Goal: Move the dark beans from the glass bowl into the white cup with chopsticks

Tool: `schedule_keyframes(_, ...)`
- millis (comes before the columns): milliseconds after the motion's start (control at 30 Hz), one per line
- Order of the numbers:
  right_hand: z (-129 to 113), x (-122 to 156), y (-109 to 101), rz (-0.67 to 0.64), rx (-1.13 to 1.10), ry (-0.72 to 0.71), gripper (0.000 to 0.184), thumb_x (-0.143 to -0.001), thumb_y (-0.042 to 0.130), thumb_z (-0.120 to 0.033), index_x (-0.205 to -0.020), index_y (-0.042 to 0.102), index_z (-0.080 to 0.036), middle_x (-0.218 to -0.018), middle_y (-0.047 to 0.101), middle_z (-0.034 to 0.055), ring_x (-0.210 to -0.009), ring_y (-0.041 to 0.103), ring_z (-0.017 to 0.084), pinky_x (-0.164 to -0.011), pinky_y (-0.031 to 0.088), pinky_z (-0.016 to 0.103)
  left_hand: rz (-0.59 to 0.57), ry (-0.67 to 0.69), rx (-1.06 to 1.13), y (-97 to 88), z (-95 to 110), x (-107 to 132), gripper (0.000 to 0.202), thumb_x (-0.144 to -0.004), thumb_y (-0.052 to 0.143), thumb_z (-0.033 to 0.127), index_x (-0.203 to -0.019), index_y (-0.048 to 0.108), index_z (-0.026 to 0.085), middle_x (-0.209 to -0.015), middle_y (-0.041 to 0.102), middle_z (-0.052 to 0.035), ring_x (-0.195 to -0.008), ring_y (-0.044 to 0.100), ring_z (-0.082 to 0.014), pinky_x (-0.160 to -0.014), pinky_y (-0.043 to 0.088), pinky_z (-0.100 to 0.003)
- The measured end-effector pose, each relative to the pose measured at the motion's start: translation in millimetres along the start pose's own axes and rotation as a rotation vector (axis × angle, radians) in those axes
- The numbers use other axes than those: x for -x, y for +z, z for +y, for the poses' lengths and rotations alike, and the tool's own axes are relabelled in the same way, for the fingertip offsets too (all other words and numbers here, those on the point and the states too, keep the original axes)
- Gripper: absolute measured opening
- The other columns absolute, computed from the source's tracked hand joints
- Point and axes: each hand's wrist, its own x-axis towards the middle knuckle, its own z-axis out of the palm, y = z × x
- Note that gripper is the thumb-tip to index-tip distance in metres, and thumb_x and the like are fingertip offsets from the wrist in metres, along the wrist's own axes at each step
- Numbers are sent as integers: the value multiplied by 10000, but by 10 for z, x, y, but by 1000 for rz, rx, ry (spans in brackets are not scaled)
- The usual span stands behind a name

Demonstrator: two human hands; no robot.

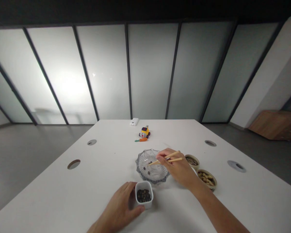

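My right hand point(173, 163) grips a pair of wooden chopsticks point(171, 155), their tips inside a clear glass bowl point(141, 171) with a scalloped rim. A few small dark beans point(148, 172) lie on the bowl's bottom near the tips; whether the tips pinch one is too small to tell. My left hand point(123, 204) curls around the left side of a small white square cup point(147, 205), thumb at its near edge and fingers at its far left corner. Dark beans point(143, 195) fill the lower part of the cup, which stands just in front of the bowl.
Right of the bowl sit a round container of peanuts point(207, 178) and another with dark striped contents point(191, 160), partly behind my right forearm. Farther back are a yellow toy truck point(145, 132), an orange-handled toy screwdriver point(143, 139) and a white box-like device point(134, 121). The white table point(99, 168) has several round holes.
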Motion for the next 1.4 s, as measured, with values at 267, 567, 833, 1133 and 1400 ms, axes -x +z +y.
schedule_keyframes(267,-164,30,61,-146,9,75,286,-1030,596,-361,-837,762,-231,-928,792,48,-906,722,227,-886,533,325,5,20,4,-11,14,2,347,-886,719,378,-1185,670,209,-1139,713,-84,-996,642,-276,-883,464,-337)
schedule_keyframes(567,-135,61,115,-94,-11,8,289,-1021,605,-365,-828,781,-240,-909,812,47,-862,737,241,-907,545,356,11,21,-8,-8,13,0,356,-890,724,406,-1185,672,213,-1132,722,-80,-1003,644,-281,-901,471,-339)
schedule_keyframes(833,-221,51,-134,-9,-37,-21,377,-1029,599,-485,-792,783,-257,-868,807,59,-807,744,245,-841,598,358,16,7,-4,-31,55,4,353,-859,750,356,-1176,671,224,-1142,726,-72,-1015,651,-280,-919,478,-341)
schedule_keyframes(1133,-384,151,-307,-73,-120,119,331,-1004,633,-531,-863,772,-265,-832,792,27,-782,761,232,-694,586,311,14,11,-25,-22,36,1,377,-870,740,367,-1206,663,214,-1143,716,-75,-1015,638,-281,-886,470,-338)
schedule_keyframes(1400,-193,49,76,-34,-18,-29,293,-1041,602,-407,-861,776,-255,-878,783,45,-844,719,236,-783,546,338,10,-1,-40,-27,58,0,331,-861,750,321,-1164,659,222,-1128,714,-62,-1004,637,-272,-909,457,-342)
